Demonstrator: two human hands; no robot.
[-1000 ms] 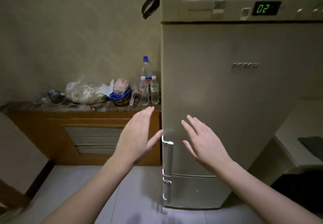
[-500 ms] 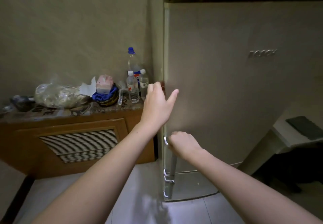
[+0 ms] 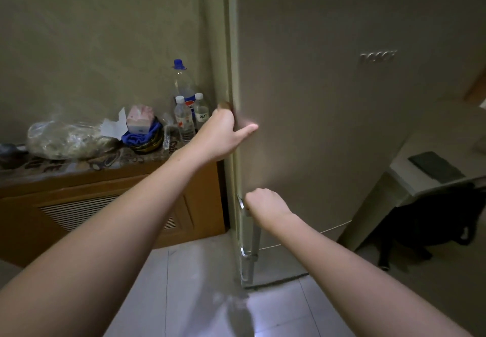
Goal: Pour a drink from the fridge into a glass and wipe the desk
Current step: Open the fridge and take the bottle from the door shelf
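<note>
Fridge (image 3: 328, 115): tall, pale, fills the right half of the view, upper door front facing the camera. Vertical metal handle (image 3: 246, 231) runs down the door's left edge, low on the upper door and on past the seam to the lower door.

Right hand (image 3: 263, 202): grip closed in a fist round the top of the handle, knuckles up, forearm reaching in from lower right.

Left hand (image 3: 223, 134): grip wrapped over the left edge of the upper door, above the right hand. Fingers curl round the edge and are hidden behind it; thumb lies flat on the door front, pointing right. Whether the door has parted from the cabinet cannot be told from this angle.

Left of the fridge, touching or just beside it: a low wooden cabinet (image 3: 79, 205) with a slatted panel; its top is a patterned surface (image 3: 65, 165). On that surface, nearest the fridge, a large clear bottle (image 3: 181, 84) with blue cap, and two small water bottles (image 3: 184, 120) in front of it. Further left: tissue box (image 3: 140, 118) on a blue cloth (image 3: 139, 136), then a clear plastic bag (image 3: 65, 139) of contents I cannot identify.

Right of the fridge: pale desk (image 3: 434, 157) with a dark flat object (image 3: 434, 165) on it. Floor (image 3: 184, 284): light tiles.
</note>
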